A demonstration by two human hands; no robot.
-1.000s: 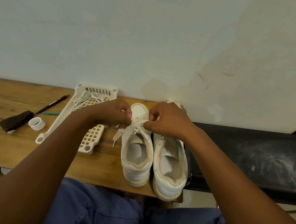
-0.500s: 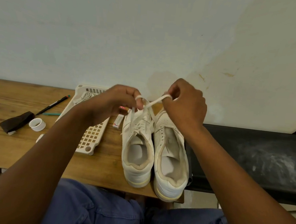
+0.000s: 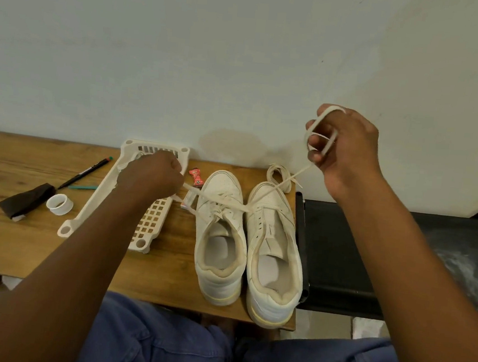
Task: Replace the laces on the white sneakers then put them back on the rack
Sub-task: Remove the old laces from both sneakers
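Nearest, blue denim-like cloth covers the person's lap below the near edge of the wooden table, whose top shows a warm, streaky grain. On it the two white sneakers stand side by side, heels near and toes far. The left sneaker carries lacing through its eyelets, while the right sneaker shows bare eyelet rows, so the job looks roughly mid-way: one shoe is being finished, the other is unlaced, and neither is back on the rack. Both uppers look smooth and leathery, with padded cream collars and yellowed rubber soles. A flat woven lace runs taut across the left sneaker's tongue. The left hand has its grip clamped on one end, just left of the shoe; the right hand, raised higher and farther right, has its grip curled round the other end, which loops over its fingers. Left of the shoes lies a white plastic lattice rack, rigid and gridded. Beyond the right toe, a second lace lies coiled by the matt plaster wall.
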